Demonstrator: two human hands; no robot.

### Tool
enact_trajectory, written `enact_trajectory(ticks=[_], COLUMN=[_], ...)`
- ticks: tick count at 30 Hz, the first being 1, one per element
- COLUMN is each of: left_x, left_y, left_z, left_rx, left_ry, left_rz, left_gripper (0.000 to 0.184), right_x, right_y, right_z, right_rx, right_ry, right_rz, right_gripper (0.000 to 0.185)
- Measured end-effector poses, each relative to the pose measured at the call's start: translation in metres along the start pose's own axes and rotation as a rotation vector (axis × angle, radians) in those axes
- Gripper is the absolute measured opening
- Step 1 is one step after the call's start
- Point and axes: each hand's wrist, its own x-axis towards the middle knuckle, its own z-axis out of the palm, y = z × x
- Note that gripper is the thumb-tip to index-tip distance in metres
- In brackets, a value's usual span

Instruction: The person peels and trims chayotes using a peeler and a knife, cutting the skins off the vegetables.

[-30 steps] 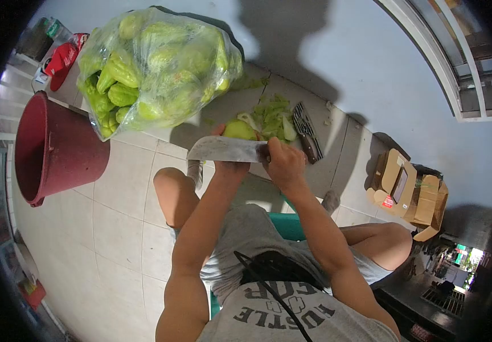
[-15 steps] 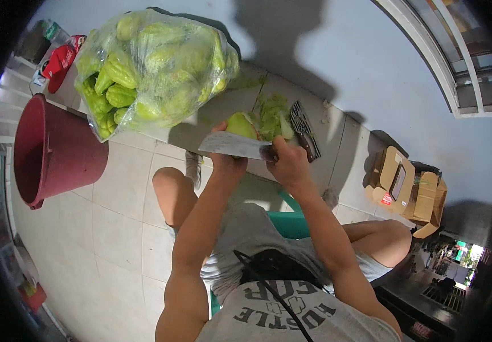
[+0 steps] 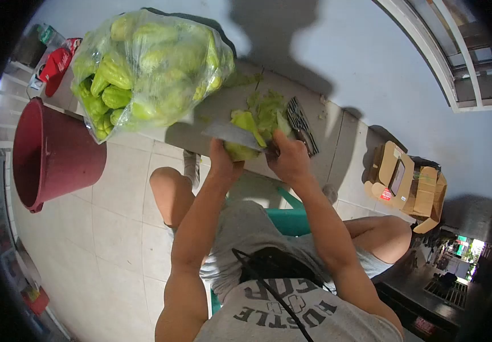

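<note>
My left hand is wrapped round a pale green chayote, its underside partly hidden by the fingers. The handle of a broad-bladed knife is gripped in my right hand, and the flat blade lies across the chayote. A bright green strip of peel stands up at the blade's far side. Just beyond, a heap of green peelings rests on the tiled ledge. Beside the heap lies a dark-handled utensil with a striped metal part; its exact kind is unclear.
A large clear plastic bag of chayotes sits at the ledge's left, its mouth open. Below it, a dark red bucket tilts in view on the tiled floor. Opened cardboard boxes stand at right. A green stool is under me.
The knife blade has moved down over the chayote, which now shows on the near side of the blade. A strip of peel now lifts beyond the blade.
</note>
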Motion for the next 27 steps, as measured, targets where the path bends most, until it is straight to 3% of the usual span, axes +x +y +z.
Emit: enact_trajectory(ticks=[3,5,9,12,14,17,20,22,24,27], left_x=[0.002,0.002,0.001,-0.006,-0.006,-0.013,-0.010,-0.016,-0.009,-0.005], left_y=[0.005,0.001,0.016,0.021,0.023,0.026,0.020,0.023,0.031,0.029], left_z=[-0.005,-0.011,-0.001,0.007,0.002,0.012,0.013,0.008,0.008,0.013], left_rx=[0.089,0.046,0.188,0.168,0.166,0.159,0.219,0.219,0.155,0.033], left_ry=[-0.021,-0.084,0.003,-0.054,-0.200,-0.218,-0.110,-0.226,-0.378,-0.301], left_rz=[-0.070,0.013,0.012,0.014,-0.002,0.002,-0.023,-0.034,-0.018,0.024], left_gripper=[0.040,0.053,0.052,0.051,0.055,0.058,0.061,0.061,0.059,0.056], right_x=[-0.002,-0.003,0.006,-0.002,-0.006,-0.002,-0.008,0.000,0.006,-0.008], right_y=[-0.001,0.011,0.040,0.034,0.032,0.034,0.060,0.089,0.099,0.099], right_z=[-0.003,0.007,0.024,0.020,0.016,0.019,0.034,0.042,0.039,0.038], right_rx=[0.024,0.067,-0.091,-0.118,-0.125,-0.125,-0.139,-0.139,-0.125,-0.094], right_ry=[-0.025,-0.015,0.030,0.054,0.051,0.106,0.026,-0.028,-0.033,-0.055], right_rz=[-0.016,-0.027,0.016,0.017,0.019,-0.017,0.041,0.326,0.314,0.342], right_gripper=[0.026,0.026,0.027,0.028,0.028,0.027,0.024,0.022,0.022,0.022])
